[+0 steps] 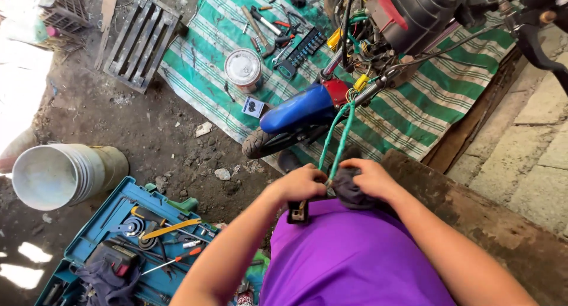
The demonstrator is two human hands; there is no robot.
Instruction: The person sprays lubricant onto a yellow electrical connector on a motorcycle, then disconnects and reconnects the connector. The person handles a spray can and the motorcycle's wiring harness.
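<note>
Holding both hands close against the purple shirt, we grip the near end of the green wire bundle [338, 141]. Our left hand [302, 185] closes around the wires above a small black connector [297, 212]; our right hand [371, 180] closes over a dark cloth-like piece [350, 190]. The bundle's long axis runs up and away from the fingers toward the motorcycle fork [361, 88], beside the blue fender [296, 108]. Both hands sit equally near.

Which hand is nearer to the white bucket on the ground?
Left. The left hand sits on the side toward the white bucket, gripping the green cable; the right hand is farther away, on a dark cloth.
</note>
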